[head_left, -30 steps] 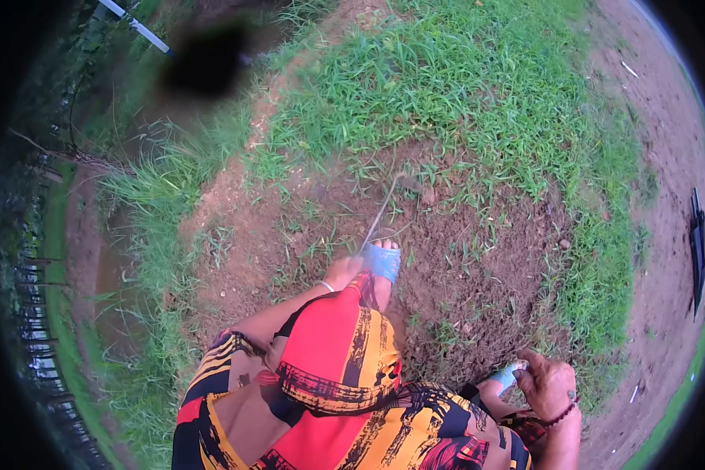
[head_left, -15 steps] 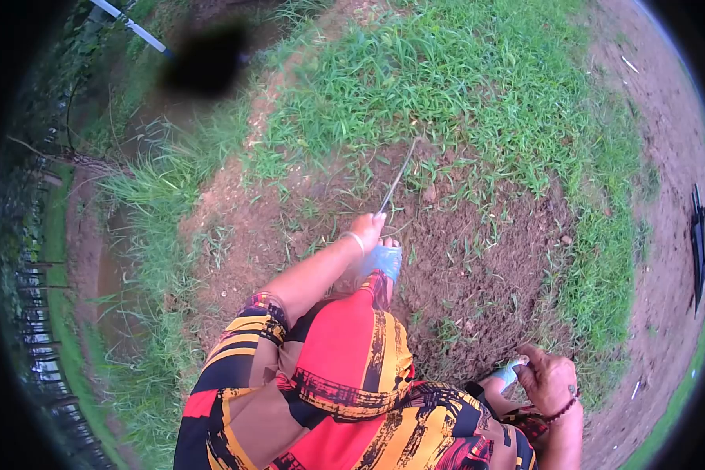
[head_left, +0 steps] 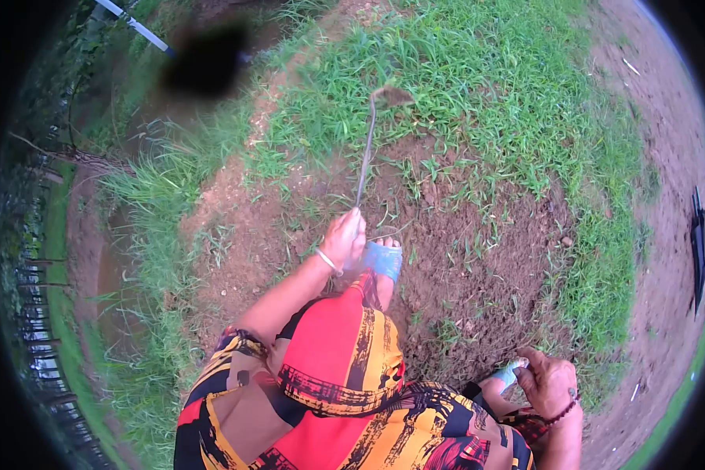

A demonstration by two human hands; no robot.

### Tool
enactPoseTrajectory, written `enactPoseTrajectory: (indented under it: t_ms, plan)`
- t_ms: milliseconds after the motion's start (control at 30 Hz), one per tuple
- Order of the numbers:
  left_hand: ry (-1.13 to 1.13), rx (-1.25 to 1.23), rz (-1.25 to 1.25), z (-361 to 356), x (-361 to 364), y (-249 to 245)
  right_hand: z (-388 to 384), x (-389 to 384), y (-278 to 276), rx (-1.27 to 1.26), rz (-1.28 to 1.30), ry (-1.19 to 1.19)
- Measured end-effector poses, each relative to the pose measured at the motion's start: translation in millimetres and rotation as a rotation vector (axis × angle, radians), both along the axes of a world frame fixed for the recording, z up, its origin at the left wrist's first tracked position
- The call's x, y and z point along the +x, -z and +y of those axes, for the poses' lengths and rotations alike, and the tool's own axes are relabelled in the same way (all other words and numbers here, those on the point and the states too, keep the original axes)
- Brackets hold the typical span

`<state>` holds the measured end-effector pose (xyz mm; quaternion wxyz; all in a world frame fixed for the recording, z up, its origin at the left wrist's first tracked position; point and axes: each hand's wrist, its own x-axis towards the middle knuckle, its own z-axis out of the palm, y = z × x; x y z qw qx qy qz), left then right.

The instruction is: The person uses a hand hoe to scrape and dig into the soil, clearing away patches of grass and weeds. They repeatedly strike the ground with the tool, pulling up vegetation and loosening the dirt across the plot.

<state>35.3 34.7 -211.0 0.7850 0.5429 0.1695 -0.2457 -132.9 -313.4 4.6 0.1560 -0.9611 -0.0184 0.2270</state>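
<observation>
My left hand (head_left: 343, 239) is closed around the handle end of a hand hoe (head_left: 366, 157), with a white band on the wrist. The hoe's thin bent shaft points away from me. Its soil-covered blade (head_left: 394, 96) is over the grass at the far side of the dug patch. Beside my left hand, my left foot in a blue-grey shoe (head_left: 385, 261) stands on the soil. My right hand (head_left: 550, 384), wearing a beaded bracelet, is low at the right near my other foot (head_left: 508, 373). Its fingers are curled, with nothing visible in them.
Dug brown soil (head_left: 486, 266) lies in front of me, edged by green grass (head_left: 446, 70). Muddy water (head_left: 117, 290) runs along the left, with a fence (head_left: 39, 337) beyond. A bare dirt strip (head_left: 650, 157) and a dark object (head_left: 697, 251) are at the right.
My left hand has pulled back slightly to the left, and the hoe's blade has swung up and left off the soil's edge. My right hand has stayed in place.
</observation>
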Motion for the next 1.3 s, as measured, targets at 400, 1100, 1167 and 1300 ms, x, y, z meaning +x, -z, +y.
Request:
enactPoseTrajectory:
  t_ms: [400,1100,1167,1300]
  plan:
    - [0.182,0.302,0.363,-32,42,40,-2,0,4,-0.021,0.035,-0.035]
    - [0.507,0.825,-0.214,-4,-25,81,-10,-11,1,-0.032,0.034,0.003]
    - [0.384,0.719,-0.083,0,-28,65,-10,-11,-1,-0.011,0.004,0.007]
    - [0.096,0.046,0.085,1,4,-18,-7,-10,-2,0.018,-0.032,0.009]
